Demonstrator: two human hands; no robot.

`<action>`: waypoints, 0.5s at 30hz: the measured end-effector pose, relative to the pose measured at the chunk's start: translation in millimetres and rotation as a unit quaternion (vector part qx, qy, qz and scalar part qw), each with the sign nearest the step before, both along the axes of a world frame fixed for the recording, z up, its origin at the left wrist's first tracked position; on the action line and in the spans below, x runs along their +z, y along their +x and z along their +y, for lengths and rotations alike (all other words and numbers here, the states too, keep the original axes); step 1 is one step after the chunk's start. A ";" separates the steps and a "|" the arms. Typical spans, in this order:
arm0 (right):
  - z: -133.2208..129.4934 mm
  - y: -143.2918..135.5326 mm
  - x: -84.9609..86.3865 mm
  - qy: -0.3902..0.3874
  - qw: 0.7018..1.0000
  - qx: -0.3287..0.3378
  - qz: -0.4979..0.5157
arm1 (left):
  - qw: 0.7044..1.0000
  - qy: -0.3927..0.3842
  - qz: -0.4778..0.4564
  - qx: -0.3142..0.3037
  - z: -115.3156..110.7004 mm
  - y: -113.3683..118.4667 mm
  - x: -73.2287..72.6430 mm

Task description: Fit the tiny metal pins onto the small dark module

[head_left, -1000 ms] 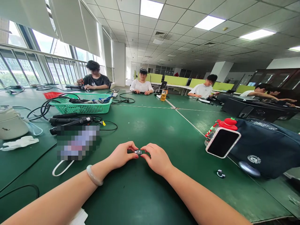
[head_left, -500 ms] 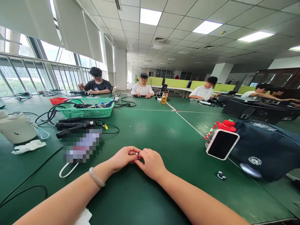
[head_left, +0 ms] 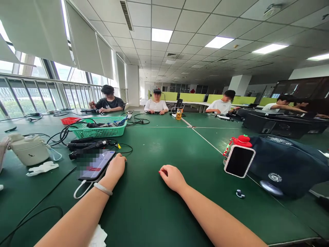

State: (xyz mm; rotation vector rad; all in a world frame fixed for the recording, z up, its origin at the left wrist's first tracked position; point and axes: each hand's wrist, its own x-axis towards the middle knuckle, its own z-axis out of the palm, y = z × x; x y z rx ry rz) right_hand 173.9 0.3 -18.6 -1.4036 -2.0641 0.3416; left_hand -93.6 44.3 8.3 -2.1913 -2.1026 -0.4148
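My left hand (head_left: 116, 168), with a pale bangle at the wrist, lies at the right edge of a phone (head_left: 95, 168). Its fingers are curled, and their tips are largely hidden behind the back of the hand. I cannot tell whether it grips the phone's edge. The phone lies screen up on the green table (head_left: 144, 212), partly blurred out, with a white strap loop (head_left: 81, 192) at its near end. Apart from it, my right hand (head_left: 172, 176) rests low over the table with fingers folded in and a red thumbnail showing. What it holds, if anything, is hidden.
Left: a green basket (head_left: 100, 130) with cables, black devices (head_left: 87, 145), a cream bottle (head_left: 28, 149) and crumpled tissue (head_left: 42, 168). Right: a propped phone (head_left: 239, 161), a navy bag (head_left: 290, 161), a small shiny item (head_left: 240, 194). Several people sit around the far side.
My hands, earlier together around a small silvery thing, are now apart. My left hand has moved left to the phone; the right has shifted slightly right. The view has tilted up.
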 end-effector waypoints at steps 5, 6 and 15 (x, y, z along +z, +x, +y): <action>1.9 4.5 1.5 -0.018 1.000 0.021 0.007 | 1.000 0.004 0.007 0.003 3.3 -6.5 -4.4; 1.6 4.5 1.8 -0.020 1.000 0.023 0.002 | 1.000 0.005 0.008 0.001 3.5 -6.6 -4.2; -5.6 3.6 4.3 -0.007 0.999 0.034 -0.038 | 0.999 0.032 0.000 -0.022 -3.2 1.1 5.9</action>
